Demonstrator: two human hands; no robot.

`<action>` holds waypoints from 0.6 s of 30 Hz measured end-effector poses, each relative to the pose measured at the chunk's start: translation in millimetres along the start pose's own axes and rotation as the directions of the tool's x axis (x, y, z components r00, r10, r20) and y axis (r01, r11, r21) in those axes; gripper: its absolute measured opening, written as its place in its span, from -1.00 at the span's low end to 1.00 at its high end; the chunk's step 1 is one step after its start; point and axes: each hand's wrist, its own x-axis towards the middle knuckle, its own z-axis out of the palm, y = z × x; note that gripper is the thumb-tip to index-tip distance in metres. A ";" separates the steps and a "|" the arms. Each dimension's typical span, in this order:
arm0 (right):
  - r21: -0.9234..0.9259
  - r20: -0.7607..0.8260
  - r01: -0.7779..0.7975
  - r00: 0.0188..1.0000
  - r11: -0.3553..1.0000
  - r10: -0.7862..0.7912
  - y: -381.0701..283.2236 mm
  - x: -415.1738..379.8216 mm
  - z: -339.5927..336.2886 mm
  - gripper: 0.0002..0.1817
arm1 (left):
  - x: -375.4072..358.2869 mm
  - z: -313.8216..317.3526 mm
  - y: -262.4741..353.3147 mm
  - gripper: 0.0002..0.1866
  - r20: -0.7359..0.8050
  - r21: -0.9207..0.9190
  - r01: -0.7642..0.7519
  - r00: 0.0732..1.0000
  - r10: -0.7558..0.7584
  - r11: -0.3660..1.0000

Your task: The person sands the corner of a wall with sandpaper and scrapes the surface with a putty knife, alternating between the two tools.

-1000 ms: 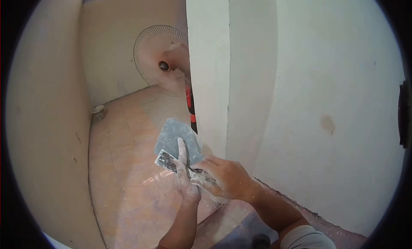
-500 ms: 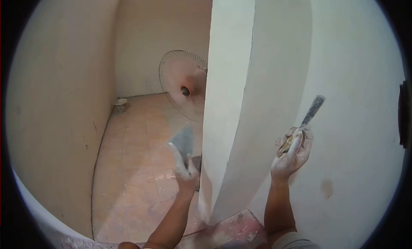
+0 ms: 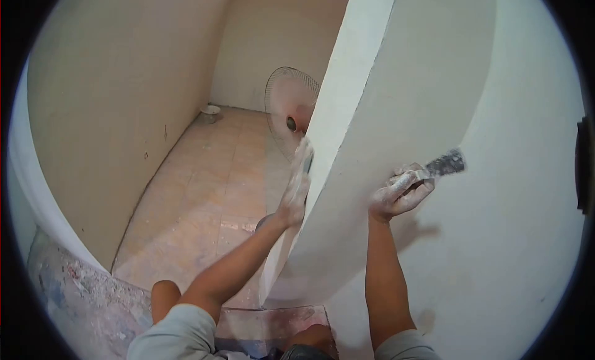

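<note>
White residue coats my left hand (image 3: 296,186), which is at the left face of the white wall edge (image 3: 331,121). Its fingers point up, wrapped round a flat grey plate (image 3: 309,161) seen edge-on against that face. In front of the grey wall surface, my right hand (image 3: 401,191) is closed on the handle of a putty knife (image 3: 446,163). The knife's dark, smeared blade points right, and a shadow of the hand falls on the wall below it.
A round fan (image 3: 288,106) stands behind the wall edge. A small white bowl (image 3: 211,111) sits in the far corner of the tiled floor (image 3: 192,192). A beige wall (image 3: 124,106) rises on the left. A dark object (image 3: 582,166) is at the right edge.
The view has tilted and shifted. My left hand has moved up and right to the wall edge, its plate now edge-on. My right hand has turned, swinging the knife blade from upward to rightward.
</note>
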 end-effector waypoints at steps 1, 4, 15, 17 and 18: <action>-0.012 -0.039 -0.020 0.999 1.000 0.020 -0.8 1.0 1.7 -0.76 | 32.3 -3.1 9.4 -0.34 -0.001 0.069 -0.199 0.980 0.200 0.978; -0.045 -0.098 -0.029 0.995 0.999 0.024 -3.5 1.5 4.7 -0.75 | 159.3 -4.9 13.0 -0.36 0.060 -0.297 0.067 0.997 -0.051 0.952; -0.124 -0.082 0.002 0.997 0.992 -0.013 12.8 1.3 -1.7 -0.74 | 112.6 -18.7 19.9 -0.38 -0.102 -0.163 -0.255 0.965 0.241 0.953; -0.136 -0.079 -0.006 0.997 0.991 -0.005 7.1 0.5 -3.6 -0.70 | 138.1 -20.8 23.7 -0.34 -0.279 0.003 -0.345 0.901 0.332 0.938; -0.144 -0.080 0.000 0.997 0.990 -0.012 2.3 0.7 0.0 -0.70 | 147.6 -19.5 33.6 -0.34 -0.310 -0.188 -0.163 0.946 0.099 0.968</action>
